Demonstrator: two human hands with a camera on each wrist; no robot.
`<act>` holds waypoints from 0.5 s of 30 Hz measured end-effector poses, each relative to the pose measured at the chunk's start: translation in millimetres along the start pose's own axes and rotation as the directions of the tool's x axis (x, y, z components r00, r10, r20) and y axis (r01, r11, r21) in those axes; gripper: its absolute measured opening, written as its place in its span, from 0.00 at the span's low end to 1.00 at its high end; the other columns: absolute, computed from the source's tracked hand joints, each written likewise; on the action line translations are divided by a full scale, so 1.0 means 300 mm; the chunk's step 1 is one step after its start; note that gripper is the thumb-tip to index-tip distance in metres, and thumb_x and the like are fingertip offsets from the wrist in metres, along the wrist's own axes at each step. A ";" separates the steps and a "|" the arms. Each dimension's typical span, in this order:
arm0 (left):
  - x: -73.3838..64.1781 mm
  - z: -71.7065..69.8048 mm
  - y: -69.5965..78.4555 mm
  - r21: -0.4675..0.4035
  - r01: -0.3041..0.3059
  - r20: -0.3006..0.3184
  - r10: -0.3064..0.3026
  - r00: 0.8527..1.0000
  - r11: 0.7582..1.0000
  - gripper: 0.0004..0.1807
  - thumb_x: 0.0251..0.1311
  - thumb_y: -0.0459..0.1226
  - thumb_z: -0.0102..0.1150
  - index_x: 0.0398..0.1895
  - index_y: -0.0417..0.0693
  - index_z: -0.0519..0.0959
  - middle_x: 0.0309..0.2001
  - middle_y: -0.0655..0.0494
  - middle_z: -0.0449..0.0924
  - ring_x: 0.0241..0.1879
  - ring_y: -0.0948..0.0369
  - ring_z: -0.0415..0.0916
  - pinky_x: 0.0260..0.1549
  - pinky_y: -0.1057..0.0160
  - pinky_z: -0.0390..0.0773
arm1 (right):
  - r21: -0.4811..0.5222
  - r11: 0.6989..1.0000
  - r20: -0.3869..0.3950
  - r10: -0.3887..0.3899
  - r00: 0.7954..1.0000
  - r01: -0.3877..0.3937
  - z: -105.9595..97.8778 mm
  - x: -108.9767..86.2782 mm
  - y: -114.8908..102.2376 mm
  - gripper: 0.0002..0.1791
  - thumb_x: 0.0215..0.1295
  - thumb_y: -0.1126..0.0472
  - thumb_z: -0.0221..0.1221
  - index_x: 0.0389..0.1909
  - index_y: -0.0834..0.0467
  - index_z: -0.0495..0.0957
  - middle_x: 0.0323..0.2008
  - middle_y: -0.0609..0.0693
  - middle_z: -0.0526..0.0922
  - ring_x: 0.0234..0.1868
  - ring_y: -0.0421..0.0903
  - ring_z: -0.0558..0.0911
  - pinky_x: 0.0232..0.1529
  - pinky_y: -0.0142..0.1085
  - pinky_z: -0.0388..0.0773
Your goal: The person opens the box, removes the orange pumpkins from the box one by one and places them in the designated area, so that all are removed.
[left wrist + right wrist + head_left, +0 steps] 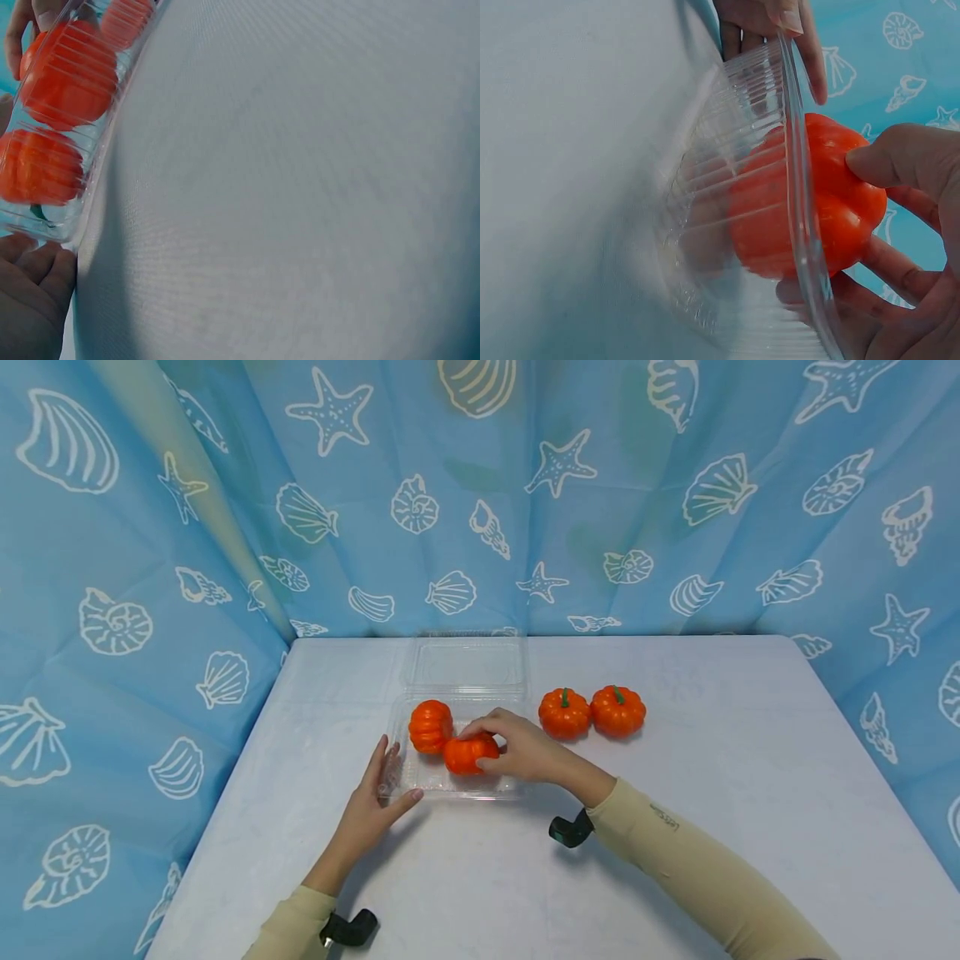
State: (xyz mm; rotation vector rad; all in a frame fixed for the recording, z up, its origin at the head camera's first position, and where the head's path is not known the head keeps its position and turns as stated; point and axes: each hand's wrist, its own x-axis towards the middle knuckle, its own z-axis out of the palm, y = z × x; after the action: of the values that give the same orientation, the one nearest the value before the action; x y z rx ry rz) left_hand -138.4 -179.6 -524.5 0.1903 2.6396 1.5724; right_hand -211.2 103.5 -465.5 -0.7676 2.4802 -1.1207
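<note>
A clear plastic clamshell container (405,781) lies on the table with its lid (468,664) folded back. My right hand (521,747) grips an orange toy pumpkin (465,756) inside the tray, thumb and fingers around its sides in the right wrist view. Left of it, touching or nearly so, a second pumpkin (431,727) sits in the tray; its green stem (39,213) shows through the plastic in the left wrist view. My left hand (367,814) rests against the tray's left front corner, fingers along the left side and thumb extended by the front edge.
Two more orange pumpkins, one left (564,714) and one right (618,712), stand side by side on the white table (697,827), to the right of the container. A blue curtain (480,527) with white shell prints hangs behind the table.
</note>
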 end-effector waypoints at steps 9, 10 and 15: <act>-0.002 0.000 0.005 -0.001 0.014 0.003 -0.014 1.000 1.000 0.57 0.61 0.48 0.70 0.84 0.56 0.41 0.79 0.52 0.56 0.79 0.49 0.50 0.73 0.37 0.49 | -0.009 1.000 -0.022 0.013 1.000 -0.014 0.000 -0.016 -0.001 0.22 0.63 0.61 0.69 0.57 0.43 0.82 0.54 0.47 0.76 0.57 0.47 0.76 0.56 0.44 0.82; -0.002 0.000 0.007 0.001 0.017 0.003 -0.017 1.000 1.000 0.57 0.61 0.48 0.70 0.84 0.57 0.41 0.79 0.52 0.56 0.79 0.49 0.49 0.73 0.37 0.49 | -0.012 1.000 -0.026 0.017 1.000 -0.017 0.001 -0.017 -0.003 0.22 0.63 0.60 0.69 0.57 0.43 0.82 0.54 0.47 0.76 0.57 0.47 0.76 0.56 0.44 0.81; -0.003 0.000 0.010 0.005 0.029 0.002 -0.029 1.000 1.000 0.57 0.61 0.49 0.71 0.84 0.57 0.42 0.79 0.52 0.55 0.79 0.48 0.49 0.73 0.36 0.49 | -0.003 1.000 -0.050 0.016 0.999 -0.016 -0.002 -0.023 -0.003 0.22 0.63 0.61 0.69 0.57 0.43 0.82 0.55 0.47 0.75 0.58 0.48 0.76 0.57 0.46 0.81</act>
State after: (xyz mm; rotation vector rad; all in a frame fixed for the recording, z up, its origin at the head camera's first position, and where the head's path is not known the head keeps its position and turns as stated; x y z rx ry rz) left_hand -137.4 -178.3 -521.8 0.1528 2.6323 1.5566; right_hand -205.4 107.4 -464.1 -0.7278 2.5250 -1.1444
